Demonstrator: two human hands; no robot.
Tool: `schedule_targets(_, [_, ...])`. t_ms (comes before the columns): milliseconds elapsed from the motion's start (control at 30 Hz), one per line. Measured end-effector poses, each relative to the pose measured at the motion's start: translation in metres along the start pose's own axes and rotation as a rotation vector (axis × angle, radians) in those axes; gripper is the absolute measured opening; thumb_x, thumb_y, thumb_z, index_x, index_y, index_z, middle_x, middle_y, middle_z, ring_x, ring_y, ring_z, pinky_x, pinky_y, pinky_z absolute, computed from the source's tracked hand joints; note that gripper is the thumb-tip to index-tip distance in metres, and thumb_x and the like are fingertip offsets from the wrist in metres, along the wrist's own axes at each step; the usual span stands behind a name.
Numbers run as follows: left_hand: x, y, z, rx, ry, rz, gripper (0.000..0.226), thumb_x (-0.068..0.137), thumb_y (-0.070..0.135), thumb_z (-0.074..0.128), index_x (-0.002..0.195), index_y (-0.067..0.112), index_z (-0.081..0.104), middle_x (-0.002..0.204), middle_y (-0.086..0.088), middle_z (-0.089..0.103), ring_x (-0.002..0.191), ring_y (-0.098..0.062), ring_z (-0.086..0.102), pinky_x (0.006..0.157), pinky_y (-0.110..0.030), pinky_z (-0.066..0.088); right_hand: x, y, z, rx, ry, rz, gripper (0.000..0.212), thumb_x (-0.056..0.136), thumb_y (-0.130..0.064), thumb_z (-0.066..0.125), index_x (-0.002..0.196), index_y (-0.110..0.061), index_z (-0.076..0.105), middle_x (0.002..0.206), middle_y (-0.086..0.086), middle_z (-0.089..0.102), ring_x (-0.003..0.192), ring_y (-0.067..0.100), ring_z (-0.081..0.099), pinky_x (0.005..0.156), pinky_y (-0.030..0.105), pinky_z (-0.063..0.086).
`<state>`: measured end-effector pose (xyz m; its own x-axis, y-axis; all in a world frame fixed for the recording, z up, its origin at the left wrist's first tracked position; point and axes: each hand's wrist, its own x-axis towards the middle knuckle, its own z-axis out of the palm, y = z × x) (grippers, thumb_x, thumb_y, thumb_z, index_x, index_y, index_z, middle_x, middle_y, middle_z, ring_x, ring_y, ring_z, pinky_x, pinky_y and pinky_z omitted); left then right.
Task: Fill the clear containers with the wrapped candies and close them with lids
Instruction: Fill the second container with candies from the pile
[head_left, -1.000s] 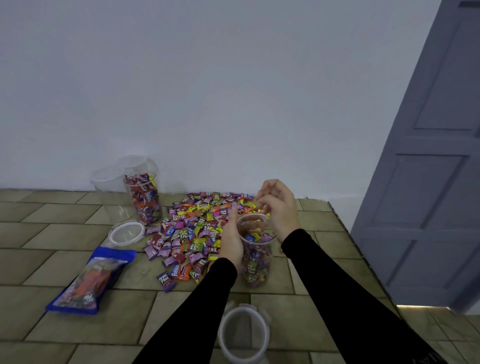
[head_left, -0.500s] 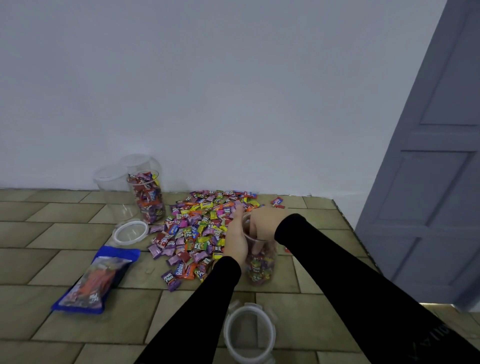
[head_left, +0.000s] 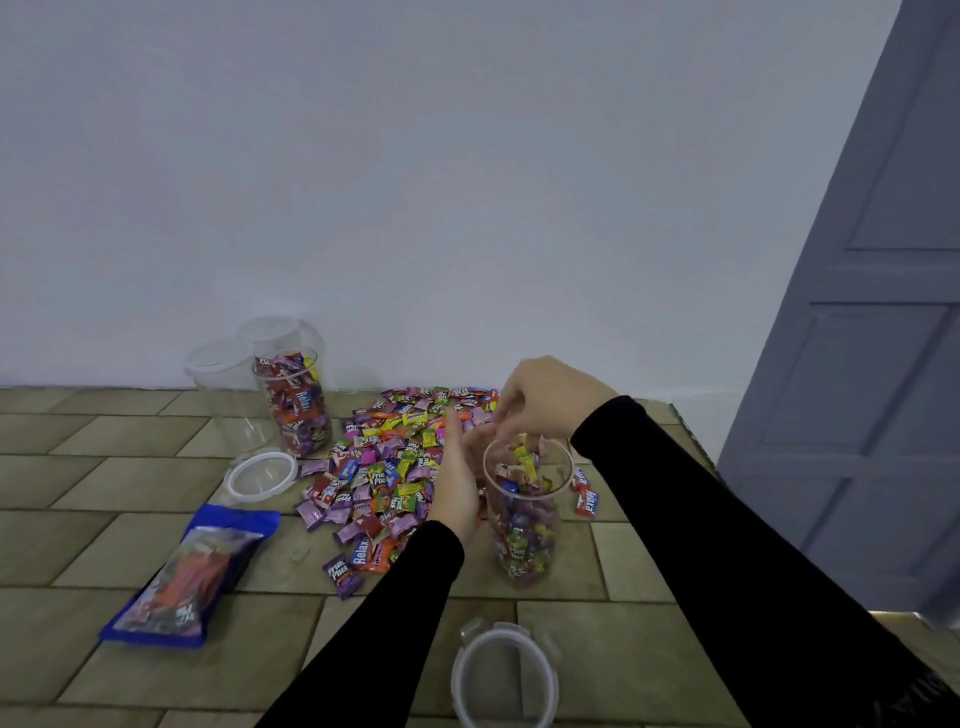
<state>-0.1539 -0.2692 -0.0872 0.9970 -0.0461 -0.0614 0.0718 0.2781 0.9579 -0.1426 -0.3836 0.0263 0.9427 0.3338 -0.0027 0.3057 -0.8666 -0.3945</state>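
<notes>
**A:** Grip status?

**B:** Left hand (head_left: 457, 488) wrapped round the side of the near clear container (head_left: 524, 519), thumb up along the wall, holding it upright on the table (head_left: 104, 519). Right hand (head_left: 540, 400) hovers over the container mouth, fingers curled down w/ tips at the rim. Can't tell if it's pinching any candy, tips blur into the wrappers.

**A:** Fill lvl?

**B:** Container well over half full, mixed wrappers, a few yellow ones sitting at rim height.

**A:** Rest of the stock?

**B:** Loose candy pile (head_left: 395, 457) spread on the table just left of and behind the held container, touching the left hand's side. One red candy (head_left: 587, 503) lies apart, right of the container.

**A:** Other containers?

**B:** Filled container (head_left: 295, 402) stands upright at far left by the wall, no lid on. Two empty containers (head_left: 223, 374) just behind/left of it. One lid (head_left: 262, 475) flat in front of the filled one. Second lid (head_left: 506, 680) flat at the near table edge, between the sleeves.

**A:** Anything else?

**B:** Blue candy bag (head_left: 189, 571) lying flat at near left. Grey door (head_left: 872, 312) on the right, white wall behind.
</notes>
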Motion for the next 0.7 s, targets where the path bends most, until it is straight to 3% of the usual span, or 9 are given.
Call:
schedule_targets(67, [0.007, 0.001, -0.004, 0.113, 0.063, 0.054, 0.068, 0.099, 0.059, 0.021, 0.096, 0.015, 0.072, 0.097, -0.004, 0.074, 0.097, -0.021, 0.067, 0.084, -0.034, 0.047, 0.007, 0.008, 0.001, 0.077, 0.154, -0.010, 0.012, 0.082, -0.027, 0.072, 0.087, -0.017, 0.075, 0.074, -0.007, 0.066, 0.054, 0.006, 0.059, 0.072, 0.026, 0.052])
schedule_targets(167, [0.019, -0.007, -0.016, 0.274, 0.112, 0.115, 0.039, 0.103, 0.039, 0.038, 0.100, 0.015, 0.068, 0.099, 0.000, 0.069, 0.098, -0.019, 0.064, 0.088, -0.036, 0.051, 0.022, 0.031, 0.016, 0.220, 0.312, 0.051, 0.017, 0.089, -0.029, 0.062, 0.091, -0.016, 0.073, 0.080, -0.003, 0.067, 0.062, 0.007, 0.057, 0.077, 0.026, 0.050])
schedule_targets(300, [0.044, -0.026, -0.032, 0.511, 0.097, 0.118, 0.019, 0.100, 0.026, 0.049, 0.103, 0.017, 0.066, 0.102, 0.003, 0.064, 0.099, -0.020, 0.062, 0.091, -0.045, 0.053, 0.037, 0.069, 0.057, 0.483, 0.374, 0.153, 0.018, 0.091, -0.027, 0.062, 0.094, -0.012, 0.072, 0.084, -0.002, 0.070, 0.071, 0.007, 0.060, 0.077, 0.025, 0.048])
schedule_targets(400, [0.065, -0.040, -0.038, 0.792, 0.084, 0.211, 0.014, 0.096, 0.028, 0.057, 0.104, 0.021, 0.065, 0.108, 0.004, 0.055, 0.106, -0.018, 0.053, 0.095, -0.043, 0.048, 0.045, 0.096, 0.084, 0.528, 0.393, 0.209, 0.020, 0.093, -0.022, 0.059, 0.102, -0.008, 0.071, 0.096, 0.001, 0.070, 0.082, 0.008, 0.060, 0.079, 0.021, 0.044])
schedule_targets(533, [0.082, -0.048, -0.035, 1.167, -0.038, 0.222, 0.043, 0.092, 0.051, 0.053, 0.127, 0.028, 0.053, 0.132, -0.002, 0.041, 0.125, -0.020, 0.031, 0.104, -0.035, 0.031, 0.057, 0.131, 0.124, 0.258, 0.396, 0.255, 0.019, 0.093, -0.026, 0.056, 0.106, -0.023, 0.069, 0.107, 0.001, 0.062, 0.100, 0.016, 0.055, 0.088, 0.030, 0.044])
schedule_targets(700, [0.102, -0.059, -0.022, 1.462, -0.144, 0.138, 0.094, 0.074, 0.080, 0.050, 0.151, 0.035, 0.020, 0.156, -0.006, 0.012, 0.143, -0.032, 0.012, 0.112, -0.057, 0.017, 0.065, 0.158, 0.153, 0.049, 0.336, 0.273, 0.034, 0.095, -0.043, 0.048, 0.128, -0.032, 0.054, 0.128, -0.003, 0.048, 0.123, 0.016, 0.037, 0.106, 0.038, 0.030])
